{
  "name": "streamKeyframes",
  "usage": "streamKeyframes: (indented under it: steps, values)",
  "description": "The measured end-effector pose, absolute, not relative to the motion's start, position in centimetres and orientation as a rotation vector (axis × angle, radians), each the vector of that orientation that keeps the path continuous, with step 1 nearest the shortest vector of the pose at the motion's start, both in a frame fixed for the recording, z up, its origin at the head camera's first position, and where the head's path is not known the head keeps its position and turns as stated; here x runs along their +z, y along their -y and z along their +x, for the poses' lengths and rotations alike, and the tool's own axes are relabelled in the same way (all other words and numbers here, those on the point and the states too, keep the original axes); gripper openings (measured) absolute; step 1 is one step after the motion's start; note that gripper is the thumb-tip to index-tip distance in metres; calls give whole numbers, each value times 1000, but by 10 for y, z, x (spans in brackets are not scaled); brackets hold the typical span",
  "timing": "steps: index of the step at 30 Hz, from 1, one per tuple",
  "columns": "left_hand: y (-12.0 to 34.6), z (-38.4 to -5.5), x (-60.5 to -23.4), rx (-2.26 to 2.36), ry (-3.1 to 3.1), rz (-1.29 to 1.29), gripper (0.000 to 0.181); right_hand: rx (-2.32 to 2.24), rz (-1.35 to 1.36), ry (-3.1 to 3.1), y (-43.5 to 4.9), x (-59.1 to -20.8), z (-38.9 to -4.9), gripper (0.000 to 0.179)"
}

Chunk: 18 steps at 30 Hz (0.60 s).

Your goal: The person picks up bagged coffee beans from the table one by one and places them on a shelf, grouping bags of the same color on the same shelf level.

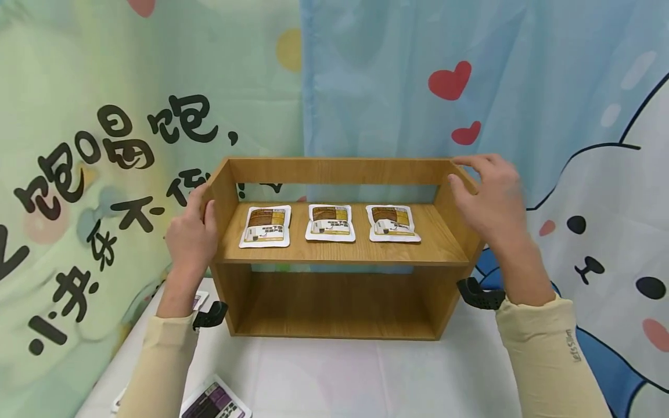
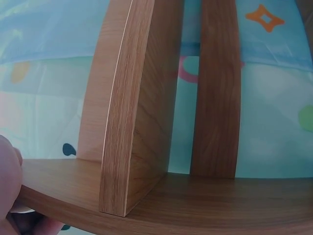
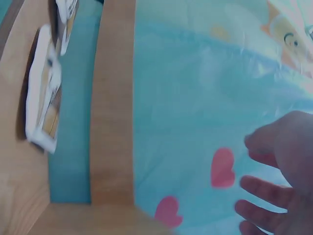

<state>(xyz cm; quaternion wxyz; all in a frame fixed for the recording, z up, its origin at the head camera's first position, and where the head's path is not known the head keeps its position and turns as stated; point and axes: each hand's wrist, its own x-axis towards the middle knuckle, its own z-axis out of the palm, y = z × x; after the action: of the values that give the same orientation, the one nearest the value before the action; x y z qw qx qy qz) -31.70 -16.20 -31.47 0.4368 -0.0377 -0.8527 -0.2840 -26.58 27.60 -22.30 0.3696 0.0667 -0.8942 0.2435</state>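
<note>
A two-tier wooden shelf [image 1: 340,253] stands upright on a white-covered table. Three white sachets with brown-and-yellow labels lie in a row on its upper board: a left sachet [image 1: 265,226], a middle sachet [image 1: 330,223] and a right sachet [image 1: 392,223]. My left hand [image 1: 192,238] grips the left side panel, with thumb and fingers on either side of its edge in the left wrist view. Beside the top of the right side panel is my right hand [image 1: 491,194]. Its loosely spread fingers [image 3: 266,191] appear apart from the wood and hold nothing in the right wrist view.
A purple-labelled packet [image 1: 216,400] lies at the table's [image 1: 340,377] front left. Another packet [image 1: 200,299] is partly hidden behind my left forearm. Printed curtains [image 1: 366,87] hang behind the shelf and along the left side. A dark band circles each wrist.
</note>
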Motion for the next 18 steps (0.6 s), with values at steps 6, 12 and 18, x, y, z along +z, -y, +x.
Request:
streamKeyframes:
  steps: [6,12,18]
  values:
    - [165,-315,-315,-692,2132,-86,36,676,58,2173,-298,-248,-273,41]
    - [168,-315,-315,-663,2121,-77,36,744,30,2016,-311,-289,-291,45]
    - [165,-319,-313,-684,2134,-89,36,710,-68,2005,-315,-307,-297,39]
